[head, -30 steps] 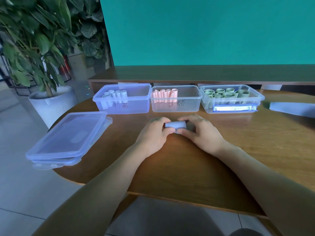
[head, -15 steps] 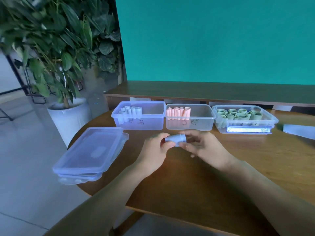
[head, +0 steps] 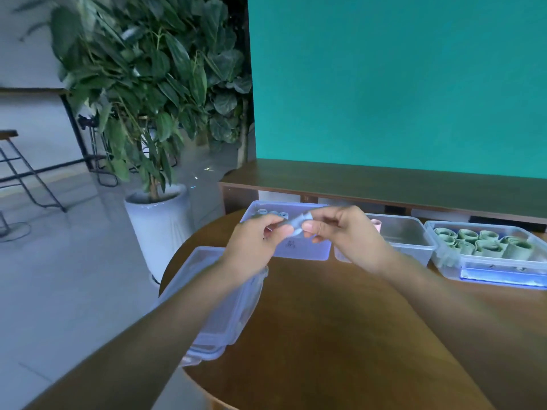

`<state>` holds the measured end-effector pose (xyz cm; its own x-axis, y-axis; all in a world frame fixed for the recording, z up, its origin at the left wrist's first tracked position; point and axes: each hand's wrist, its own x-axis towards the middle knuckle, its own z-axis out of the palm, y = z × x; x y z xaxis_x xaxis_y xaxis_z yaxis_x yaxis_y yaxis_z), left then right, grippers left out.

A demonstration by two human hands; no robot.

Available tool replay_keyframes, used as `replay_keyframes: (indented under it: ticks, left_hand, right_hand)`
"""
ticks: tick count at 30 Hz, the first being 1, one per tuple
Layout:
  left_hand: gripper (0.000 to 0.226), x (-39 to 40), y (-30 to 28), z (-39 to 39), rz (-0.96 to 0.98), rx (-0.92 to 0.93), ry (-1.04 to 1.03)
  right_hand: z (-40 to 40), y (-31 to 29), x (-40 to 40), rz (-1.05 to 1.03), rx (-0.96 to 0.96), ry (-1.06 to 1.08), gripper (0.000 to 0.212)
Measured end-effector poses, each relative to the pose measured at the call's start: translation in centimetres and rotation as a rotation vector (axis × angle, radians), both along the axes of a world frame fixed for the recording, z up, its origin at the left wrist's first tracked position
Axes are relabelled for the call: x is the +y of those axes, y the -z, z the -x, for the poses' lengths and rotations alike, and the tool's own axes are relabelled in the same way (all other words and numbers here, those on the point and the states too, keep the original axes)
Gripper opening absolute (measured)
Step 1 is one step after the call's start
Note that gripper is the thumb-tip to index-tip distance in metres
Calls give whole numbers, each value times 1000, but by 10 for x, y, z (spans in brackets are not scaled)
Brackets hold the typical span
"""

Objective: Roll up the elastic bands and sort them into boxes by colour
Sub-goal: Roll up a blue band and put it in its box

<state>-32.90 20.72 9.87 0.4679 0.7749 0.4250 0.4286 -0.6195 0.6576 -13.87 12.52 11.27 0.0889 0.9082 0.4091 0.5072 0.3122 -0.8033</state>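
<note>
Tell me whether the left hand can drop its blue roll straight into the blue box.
Probably yes: the left hand pinches the blue roll right over the lidless blue box; nothing blocks it.

Box markings blurred, no legible text

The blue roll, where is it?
Head view, centre: the blue roll is pinched between both hands, above the left box.

The blue roll is smeared by motion blur, pinched between the left hand and right hand, so its windings cannot be made out. The hands hide much of the left box and the middle box, where one pink roll peeks out. The right box runs off the right edge.
</note>
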Motion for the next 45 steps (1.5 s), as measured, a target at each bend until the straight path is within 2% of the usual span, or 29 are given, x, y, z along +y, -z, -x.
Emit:
replay_keyframes:
  ticks: [4,9,19,24,30,36,45]
  left_hand:
    - [26,33,-12,1,-12,-37,-29]
    - [27,77,-10,-2,-19,-17,-109]
    - [26,126,23,-4,33,81,-200]
    - [27,130,28,-4,47,116,-217]
    - [24,133,29,-6,95,142,-200]
    - [25,133,30,-8,102,166,-214]
    - [28,133,30,-9,60,185,-223]
  right_hand:
    - [-2,-14,43,18,-2,-8,18]
    - [-12,-14,92,78,-166,67,16]
    - [-48,5,141,357,-497,241,15]
    - [-46,7,147,415,-524,214,15]
    - [-17,5,155,398,-458,128,19]
    - [-1,14,174,441,-441,121,32]
    - [11,19,186,402,-543,182,17]
